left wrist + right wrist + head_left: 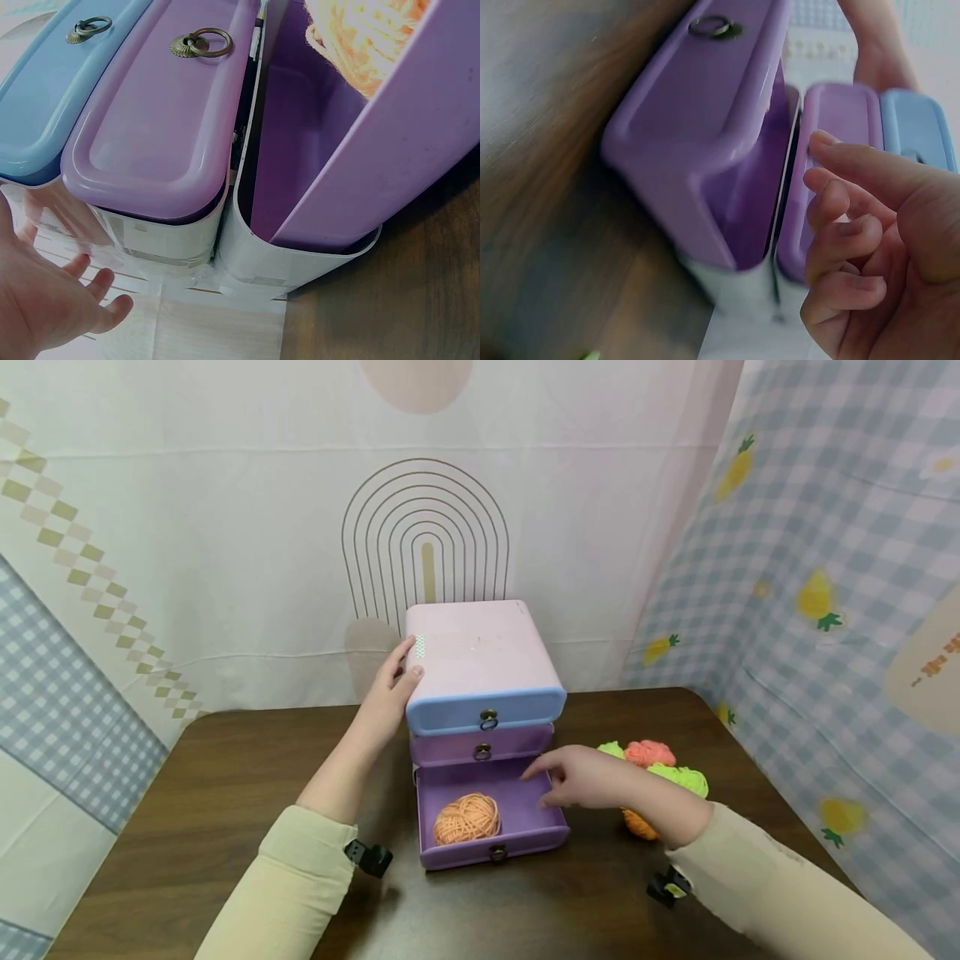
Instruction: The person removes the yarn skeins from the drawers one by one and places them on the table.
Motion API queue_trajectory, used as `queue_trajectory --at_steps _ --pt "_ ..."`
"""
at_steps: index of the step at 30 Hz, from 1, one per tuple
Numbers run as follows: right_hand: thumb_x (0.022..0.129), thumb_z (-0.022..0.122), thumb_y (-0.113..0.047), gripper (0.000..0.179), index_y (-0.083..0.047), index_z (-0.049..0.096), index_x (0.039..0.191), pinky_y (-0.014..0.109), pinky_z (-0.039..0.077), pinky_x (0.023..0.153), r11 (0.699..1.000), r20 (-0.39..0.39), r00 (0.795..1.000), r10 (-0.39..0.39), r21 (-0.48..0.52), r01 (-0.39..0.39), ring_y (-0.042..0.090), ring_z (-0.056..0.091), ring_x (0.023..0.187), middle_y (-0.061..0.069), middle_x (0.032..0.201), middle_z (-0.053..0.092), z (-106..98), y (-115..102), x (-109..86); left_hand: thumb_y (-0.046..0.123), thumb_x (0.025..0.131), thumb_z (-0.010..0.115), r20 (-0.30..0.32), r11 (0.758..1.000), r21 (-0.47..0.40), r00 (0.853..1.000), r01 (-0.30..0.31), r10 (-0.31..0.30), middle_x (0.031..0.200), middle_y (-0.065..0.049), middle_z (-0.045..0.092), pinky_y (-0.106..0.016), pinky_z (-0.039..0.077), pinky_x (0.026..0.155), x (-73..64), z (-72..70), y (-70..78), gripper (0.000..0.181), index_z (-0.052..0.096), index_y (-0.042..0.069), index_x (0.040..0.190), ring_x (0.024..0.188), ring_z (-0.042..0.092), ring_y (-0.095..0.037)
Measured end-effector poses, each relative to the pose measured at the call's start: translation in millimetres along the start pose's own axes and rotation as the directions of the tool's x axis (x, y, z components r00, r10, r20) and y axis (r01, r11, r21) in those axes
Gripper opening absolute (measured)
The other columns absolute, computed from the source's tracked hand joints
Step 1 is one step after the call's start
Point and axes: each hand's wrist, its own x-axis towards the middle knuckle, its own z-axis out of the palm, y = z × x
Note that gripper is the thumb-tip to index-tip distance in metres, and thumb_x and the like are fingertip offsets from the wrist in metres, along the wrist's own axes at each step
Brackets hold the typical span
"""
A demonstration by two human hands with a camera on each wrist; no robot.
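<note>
A small chest with a pink top (480, 647) has three drawers with ring pulls. Its blue top drawer (450, 714) and purple middle drawer (150, 127) are closed, while the purple bottom drawer (528, 845) is pulled out. Inside that drawer, on the left, lies an orange ball of yarn (467, 819). My left hand (386, 702) rests against the chest's upper left side, thumb at the top edge. Over the right side of the pulled-out drawer hovers my right hand (588, 777), its fingers loosely bent and holding nothing, as the right wrist view (885, 247) also shows.
Right of the chest, partly behind my right forearm, lie several yarn balls, among them a coral one (650, 752), a lime green one (682, 778) and an orange one (640, 825). The dark wooden table (225, 793) meets hanging cloths at the back and sides.
</note>
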Motion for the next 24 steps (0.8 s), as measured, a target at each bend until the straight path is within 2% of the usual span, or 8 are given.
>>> queue_trajectory --at_steps 7,15,24 --pt "0.084 0.079 -0.019 0.037 -0.015 0.071 0.12 0.025 0.037 0.051 0.985 0.051 0.991 -0.121 -0.117 0.127 0.006 0.041 0.053 -0.007 0.062 0.046 15.1 -26.5 24.1 0.036 0.104 0.044 0.002 1.0 -0.008 1.0 0.002 -0.002 0.161 -0.014 0.018 -0.053 0.032 0.11 -0.8 -0.7 0.3 0.06 0.023 0.026 0.159 0.142 0.03 -0.035" --pt "0.084 0.079 -0.018 0.034 -0.017 0.072 0.117 0.025 0.037 0.052 0.975 0.091 0.988 -0.129 -0.17 0.143 0.006 0.042 0.053 -0.007 0.064 0.05 23.3 -43.0 35.6 0.035 0.104 0.044 0.01 1.0 -0.025 1.0 -0.003 0.003 0.162 -0.013 0.014 -0.054 0.031 0.111 -1.7 -0.5 3.3 0.061 0.021 0.025 0.159 0.144 0.027 -0.035" --pt "0.08 0.081 -0.019 0.044 -0.022 0.07 0.122 0.029 0.045 0.067 0.959 0.134 0.984 -0.12 -0.239 0.149 0.007 0.051 0.069 -0.007 0.088 0.065 37.3 -51.2 50.9 0.037 0.104 0.044 0.009 1.0 -0.023 1.0 0.0 0.0 0.164 -0.01 0.012 -0.053 0.03 0.112 -1.1 0.3 0.7 0.06 0.023 0.027 0.159 0.146 0.023 -0.034"
